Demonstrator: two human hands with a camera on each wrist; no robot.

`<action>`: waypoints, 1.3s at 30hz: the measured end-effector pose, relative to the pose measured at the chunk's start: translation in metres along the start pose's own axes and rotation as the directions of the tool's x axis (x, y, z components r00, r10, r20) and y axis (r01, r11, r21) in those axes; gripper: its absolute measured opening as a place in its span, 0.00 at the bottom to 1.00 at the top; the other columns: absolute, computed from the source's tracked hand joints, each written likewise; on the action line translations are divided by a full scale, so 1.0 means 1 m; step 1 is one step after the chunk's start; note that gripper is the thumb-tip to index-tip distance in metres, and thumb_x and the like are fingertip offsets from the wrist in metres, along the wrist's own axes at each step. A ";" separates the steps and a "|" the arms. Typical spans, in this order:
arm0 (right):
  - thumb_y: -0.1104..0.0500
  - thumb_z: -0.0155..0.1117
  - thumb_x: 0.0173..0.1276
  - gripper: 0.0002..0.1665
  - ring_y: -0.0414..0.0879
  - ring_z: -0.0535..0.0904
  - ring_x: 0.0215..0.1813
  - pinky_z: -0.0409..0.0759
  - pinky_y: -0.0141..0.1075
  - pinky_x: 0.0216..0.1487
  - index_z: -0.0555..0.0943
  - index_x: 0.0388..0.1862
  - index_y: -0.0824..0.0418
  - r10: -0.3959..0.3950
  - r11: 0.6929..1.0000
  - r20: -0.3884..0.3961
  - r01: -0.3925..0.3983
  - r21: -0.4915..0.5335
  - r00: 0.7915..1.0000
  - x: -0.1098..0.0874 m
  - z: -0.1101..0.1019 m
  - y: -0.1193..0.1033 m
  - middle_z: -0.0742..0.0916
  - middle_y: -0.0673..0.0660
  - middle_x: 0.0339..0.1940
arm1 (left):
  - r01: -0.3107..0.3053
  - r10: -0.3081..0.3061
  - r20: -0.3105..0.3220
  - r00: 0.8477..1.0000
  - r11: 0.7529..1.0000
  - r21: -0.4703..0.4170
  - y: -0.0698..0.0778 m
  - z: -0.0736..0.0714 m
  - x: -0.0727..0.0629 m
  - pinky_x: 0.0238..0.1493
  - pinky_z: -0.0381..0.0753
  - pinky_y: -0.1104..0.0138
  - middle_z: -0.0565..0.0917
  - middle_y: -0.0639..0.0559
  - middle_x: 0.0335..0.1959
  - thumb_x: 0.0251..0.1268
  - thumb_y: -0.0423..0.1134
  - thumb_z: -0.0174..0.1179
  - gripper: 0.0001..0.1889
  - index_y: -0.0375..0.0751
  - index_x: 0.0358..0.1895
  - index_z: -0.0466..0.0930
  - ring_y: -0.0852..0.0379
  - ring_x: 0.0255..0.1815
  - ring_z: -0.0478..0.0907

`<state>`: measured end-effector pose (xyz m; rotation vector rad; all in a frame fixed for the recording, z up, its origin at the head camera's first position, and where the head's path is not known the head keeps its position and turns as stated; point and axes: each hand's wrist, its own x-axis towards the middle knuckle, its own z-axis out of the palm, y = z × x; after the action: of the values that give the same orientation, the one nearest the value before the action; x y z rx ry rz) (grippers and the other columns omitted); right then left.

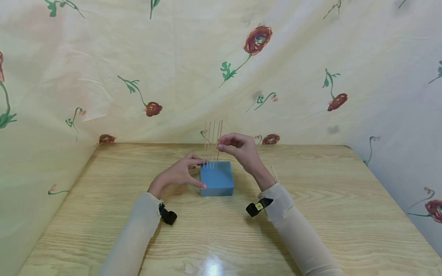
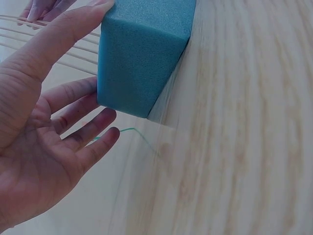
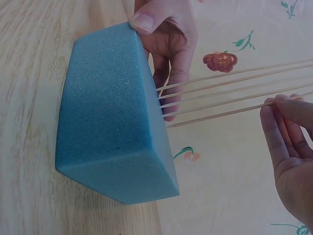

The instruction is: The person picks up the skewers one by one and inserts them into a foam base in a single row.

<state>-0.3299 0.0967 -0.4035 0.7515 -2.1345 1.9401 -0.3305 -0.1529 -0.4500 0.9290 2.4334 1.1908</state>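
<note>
A blue foam block (image 1: 216,177) sits on the table with several thin wooden skewers (image 1: 209,143) standing in a row along its back left part. My left hand (image 1: 178,171) spans the block's left side, the thumb touching its front left edge and the fairly straight fingers reaching to the back corner. In the left wrist view, the lower fingers (image 2: 98,147) are spread off the foam. My right hand (image 1: 240,149) pinches the rightmost skewer (image 3: 220,116) between thumb and fingertips above the block; its lower end meets the foam's top face.
More thin sticks (image 1: 274,173) lie on the wooden table (image 1: 328,216), partly hidden behind the right wrist. Flower-patterned cloth (image 1: 184,63) hangs behind the table and along both sides. Each wrist wears a black strapped camera (image 1: 167,215).
</note>
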 end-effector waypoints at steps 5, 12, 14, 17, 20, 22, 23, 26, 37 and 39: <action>0.69 0.71 0.66 0.16 0.40 0.86 0.40 0.86 0.34 0.47 0.82 0.47 0.81 -0.003 1.000 0.003 0.003 -0.010 1.000 -0.001 0.000 -0.001 0.89 0.46 0.36 | 0.006 -0.006 0.002 1.000 1.000 -0.012 0.000 0.001 0.000 0.75 0.63 0.43 0.68 0.43 0.62 0.53 0.46 0.79 0.48 0.39 0.77 0.65 0.43 0.69 0.66; 0.68 0.71 0.67 0.12 0.41 0.86 0.40 0.86 0.36 0.47 0.85 0.45 0.74 0.004 1.000 0.011 -0.004 -0.015 1.000 -0.003 -0.001 -0.001 0.89 0.47 0.36 | 0.016 -0.016 0.000 1.000 1.000 0.013 0.000 0.002 0.001 0.72 0.66 0.44 0.67 0.45 0.65 0.53 0.48 0.80 0.48 0.43 0.78 0.66 0.43 0.70 0.66; 0.67 0.72 0.67 0.11 0.41 0.86 0.40 0.86 0.36 0.47 0.86 0.45 0.74 0.007 1.000 0.012 -0.006 -0.023 1.000 -0.003 -0.001 -0.002 0.90 0.48 0.37 | 0.016 -0.016 -0.001 1.000 1.000 0.021 0.000 0.002 0.000 0.71 0.67 0.45 0.67 0.44 0.66 0.53 0.49 0.79 0.48 0.44 0.78 0.66 0.43 0.69 0.66; 0.67 0.72 0.67 0.12 0.41 0.86 0.40 0.86 0.35 0.46 0.85 0.45 0.76 0.013 1.000 0.012 -0.013 -0.028 1.000 -0.003 -0.001 -0.004 0.90 0.50 0.38 | 0.012 -0.012 -0.006 1.000 0.999 0.034 0.000 0.002 0.001 0.72 0.67 0.44 0.68 0.44 0.67 0.52 0.50 0.80 0.48 0.44 0.77 0.67 0.44 0.69 0.67; 0.68 0.72 0.66 0.13 0.40 0.87 0.40 0.86 0.35 0.46 0.84 0.45 0.77 0.015 1.000 0.013 -0.014 -0.025 1.000 -0.003 -0.001 -0.004 0.90 0.51 0.38 | 0.008 -0.007 -0.012 1.000 0.999 0.041 0.000 0.002 0.000 0.72 0.66 0.44 0.68 0.44 0.69 0.51 0.50 0.80 0.48 0.44 0.77 0.68 0.43 0.70 0.66; 0.68 0.71 0.66 0.13 0.40 0.87 0.41 0.86 0.35 0.47 0.84 0.45 0.78 0.018 0.999 0.014 -0.018 -0.027 1.000 -0.002 -0.001 -0.004 0.90 0.51 0.38 | 0.002 -0.001 -0.014 1.000 0.999 0.049 0.000 0.002 0.001 0.73 0.66 0.44 0.68 0.44 0.69 0.51 0.51 0.80 0.48 0.43 0.76 0.68 0.43 0.71 0.66; 0.68 0.71 0.66 0.13 0.40 0.87 0.41 0.86 0.36 0.47 0.84 0.45 0.78 0.021 0.999 0.014 -0.020 -0.029 1.000 -0.002 -0.001 -0.004 0.90 0.50 0.38 | -0.001 0.001 -0.015 1.000 0.999 0.051 0.000 0.002 0.000 0.73 0.66 0.44 0.67 0.44 0.70 0.51 0.51 0.80 0.48 0.43 0.76 0.68 0.43 0.72 0.66; 0.68 0.71 0.66 0.11 0.40 0.87 0.41 0.87 0.36 0.47 0.84 0.44 0.76 0.025 0.999 0.017 -0.024 -0.040 1.000 -0.003 -0.002 -0.005 0.89 0.47 0.38 | -0.009 0.010 -0.015 1.000 0.998 0.058 0.001 0.002 0.001 0.74 0.65 0.43 0.67 0.43 0.71 0.51 0.50 0.80 0.48 0.42 0.76 0.68 0.42 0.73 0.65; 0.66 0.71 0.67 0.12 0.37 0.86 0.41 0.85 0.33 0.47 0.85 0.45 0.75 0.055 0.992 0.024 -0.052 -0.111 0.998 -0.002 -0.002 -0.012 0.88 0.70 0.47 | -0.018 0.018 -0.012 1.000 0.998 0.059 0.003 0.002 0.001 0.73 0.66 0.43 0.67 0.42 0.72 0.51 0.50 0.80 0.48 0.42 0.76 0.69 0.42 0.73 0.65; 0.67 0.71 0.68 0.12 0.37 0.86 0.41 0.85 0.32 0.47 0.85 0.45 0.75 0.067 0.991 0.027 -0.063 -0.122 0.997 -0.002 -0.002 -0.013 0.87 0.72 0.48 | -0.016 0.017 -0.010 1.000 0.998 0.060 0.004 0.002 0.000 0.73 0.66 0.43 0.67 0.42 0.72 0.51 0.50 0.80 0.47 0.42 0.76 0.69 0.42 0.73 0.65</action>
<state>-0.3225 0.0983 -0.3928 0.7023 -2.2981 1.8210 -0.3284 -0.1499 -0.4483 0.9640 2.4876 1.1365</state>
